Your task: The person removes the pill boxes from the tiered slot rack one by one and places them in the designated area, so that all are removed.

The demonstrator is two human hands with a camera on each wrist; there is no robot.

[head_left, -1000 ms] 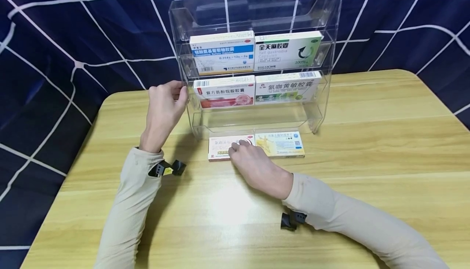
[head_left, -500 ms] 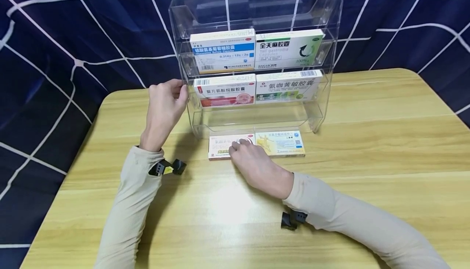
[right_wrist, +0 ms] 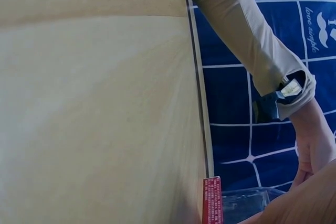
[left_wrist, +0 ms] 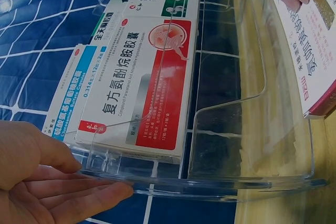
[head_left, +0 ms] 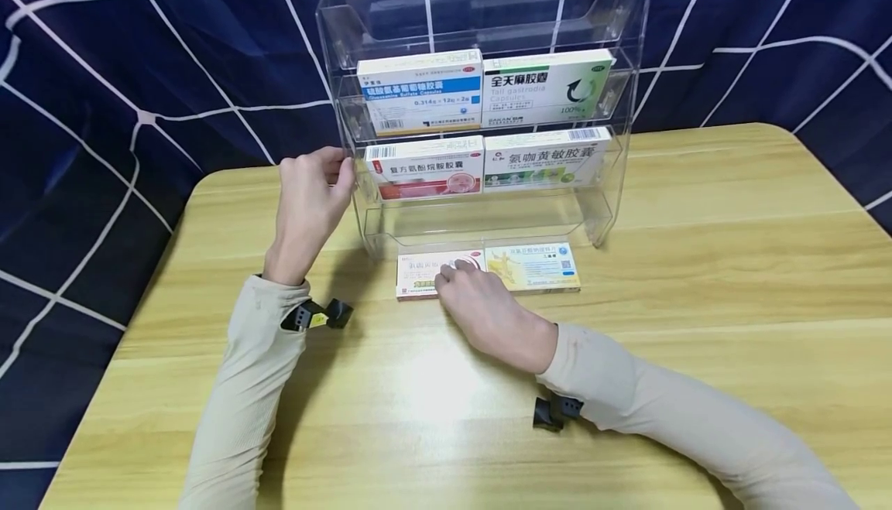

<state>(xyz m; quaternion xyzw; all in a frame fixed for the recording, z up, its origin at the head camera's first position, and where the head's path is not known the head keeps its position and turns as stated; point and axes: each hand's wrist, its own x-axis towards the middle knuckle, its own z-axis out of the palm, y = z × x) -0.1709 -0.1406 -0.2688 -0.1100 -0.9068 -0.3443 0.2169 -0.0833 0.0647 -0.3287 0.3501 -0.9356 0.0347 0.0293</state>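
Observation:
My left hand (head_left: 311, 204) pinches the left side edge of a clear plastic display rack (head_left: 474, 220); in the left wrist view its thumb and fingers (left_wrist: 89, 198) close on that edge. My right hand (head_left: 488, 313) holds a white-and-red medicine box (head_left: 418, 274) lying flat before the rack, its curled fingers over the box's right part. The thumb is hidden. Against that box's right end lies a white-and-yellow medicine box (head_left: 540, 270). In the right wrist view only a red end of the held box (right_wrist: 212, 203) shows, beside part of the right hand.
On the rack's upper tier stand a blue-banded box (head_left: 421, 96) and a green-and-white box (head_left: 547, 92). The tier below bears a red-and-white box (head_left: 428, 169) and a green-patterned capsule box (head_left: 547, 162). Behind the wooden table (head_left: 732, 262) hangs a dark blue gridded cloth (head_left: 697, 15).
The head view has tilted down slightly, so the rack and boxes appear a little higher in it. Both hands keep their places on the rack and the box.

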